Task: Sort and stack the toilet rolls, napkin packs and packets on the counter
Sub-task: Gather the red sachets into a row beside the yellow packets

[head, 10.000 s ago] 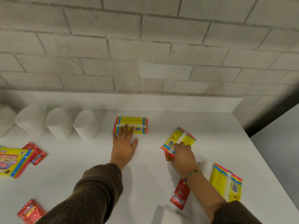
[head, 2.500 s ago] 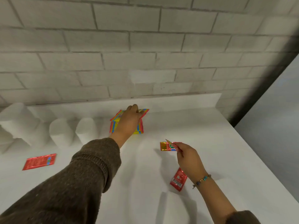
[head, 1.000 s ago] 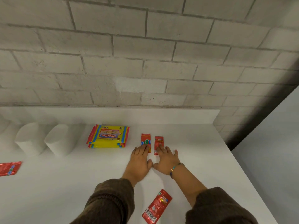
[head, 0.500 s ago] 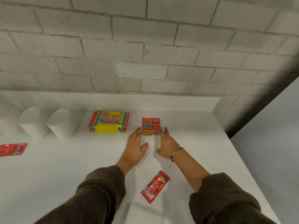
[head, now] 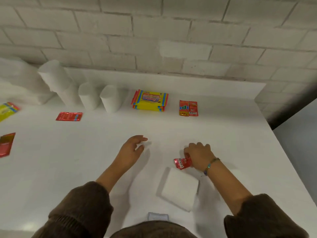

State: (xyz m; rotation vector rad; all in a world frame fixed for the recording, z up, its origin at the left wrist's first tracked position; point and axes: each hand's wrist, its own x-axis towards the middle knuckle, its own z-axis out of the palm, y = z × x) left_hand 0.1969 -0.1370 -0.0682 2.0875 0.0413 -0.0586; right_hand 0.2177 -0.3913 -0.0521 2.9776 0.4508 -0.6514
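Observation:
My right hand (head: 199,156) is closed around a crumpled red packet (head: 182,163) on the white counter (head: 85,160). My left hand (head: 132,148) hovers open to the left of it, holding nothing. Two red packets (head: 188,108) lie side by side near the back wall. Left of them sits a stack of yellow napkin packs (head: 149,100). Several white toilet rolls (head: 109,98) stand in a row further left, some stacked. A white napkin pack (head: 179,189) lies near the front edge, just below my right hand.
Loose red packets lie at the left: one (head: 69,116) in front of the rolls, another (head: 6,144) at the left edge. A yellow pack (head: 6,109) shows at the far left. The counter ends at the right, by a dark gap (head: 291,107).
Both hands have drawn back from the two red packets at the back. My right hand has closed on the loose red packet near the front. The view tilted down and left.

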